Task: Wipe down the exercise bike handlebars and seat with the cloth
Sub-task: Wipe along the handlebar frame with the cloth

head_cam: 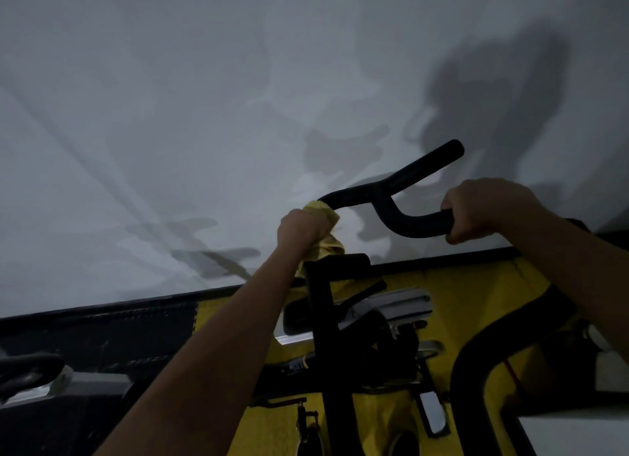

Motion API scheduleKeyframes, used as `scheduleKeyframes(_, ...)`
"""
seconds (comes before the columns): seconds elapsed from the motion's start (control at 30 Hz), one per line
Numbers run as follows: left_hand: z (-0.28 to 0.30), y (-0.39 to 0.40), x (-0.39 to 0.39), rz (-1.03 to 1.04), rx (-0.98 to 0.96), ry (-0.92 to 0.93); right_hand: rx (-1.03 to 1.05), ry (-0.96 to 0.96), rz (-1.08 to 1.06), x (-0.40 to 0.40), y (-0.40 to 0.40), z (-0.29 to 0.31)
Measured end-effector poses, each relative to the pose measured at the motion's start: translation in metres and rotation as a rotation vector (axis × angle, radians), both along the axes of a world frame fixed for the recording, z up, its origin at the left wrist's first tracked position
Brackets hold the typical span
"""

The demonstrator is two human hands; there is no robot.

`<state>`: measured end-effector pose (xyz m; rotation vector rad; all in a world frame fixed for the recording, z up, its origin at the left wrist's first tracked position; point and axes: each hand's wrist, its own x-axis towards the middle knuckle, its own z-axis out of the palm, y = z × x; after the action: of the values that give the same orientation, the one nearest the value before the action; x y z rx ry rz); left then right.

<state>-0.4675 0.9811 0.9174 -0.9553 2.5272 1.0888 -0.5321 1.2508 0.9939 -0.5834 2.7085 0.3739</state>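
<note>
- Head view, dim light. Black handlebars [391, 197] stand ahead of and above the person, against a pale wall [170, 115] crossed by shadows.
- Left hand [301, 229] is closed in a fist around a yellow cloth [326, 244], which wraps the left end of the bar; loose cloth hangs below the fist, just above the black upright post [323, 319].
- Right hand [483, 210] is clenched bare on the right grip end; no cloth in it. Judged to be steadying the bike.
- Bar geometry: the stretch between the hands runs roughly left to right, dipping in a curve toward the right hand; one horn rises up and to the right from the middle.
- Key relation: the unwiped length lies to the right of the cloth hand, along the bar's long axis. The left hand is the nearer one, already touching the bar, so the wipe would likely slide rightward toward the fork.
- Seat: not identifiable in this view; a dark shape at the lower left edge is too unclear to name. Judged not yet wiped.
- Yellow frame panel [476, 285] shows below the bars.
</note>
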Motion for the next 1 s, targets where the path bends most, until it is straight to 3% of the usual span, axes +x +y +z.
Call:
scheduleKeyframes(0.23,-0.003,0.001,0.004,-0.040,-0.045,-0.011,0.054,0.145,0.073,0.008,-0.006,-0.007)
scheduleKeyframes(0.43,-0.004,0.016,0.054,-0.083,0.026,0.054,0.070,0.131,0.127,0.014,-0.009,0.000)
scheduleKeyframes(0.57,-0.003,0.023,0.083,0.105,0.131,0.127,0.022,0.142,0.166,0.016,-0.006,-0.002)
scheduleKeyframes(0.73,0.006,0.045,0.106,0.152,-0.095,0.118,-0.040,0.169,0.203,0.020,-0.004,-0.002)
scheduleKeyframes(0.83,-0.001,0.058,0.118,0.081,-0.294,0.228,-0.038,0.165,0.217,0.022,-0.002,0.000)
scheduleKeyframes(0.93,-0.014,0.073,0.138,-0.118,-0.608,0.330,-0.040,0.180,0.221,0.023,-0.003,0.000)
scheduleKeyframes(1.0,-0.016,0.074,0.143,-0.151,-0.569,0.485,-0.039,0.175,0.219,0.024,-0.002,-0.001)
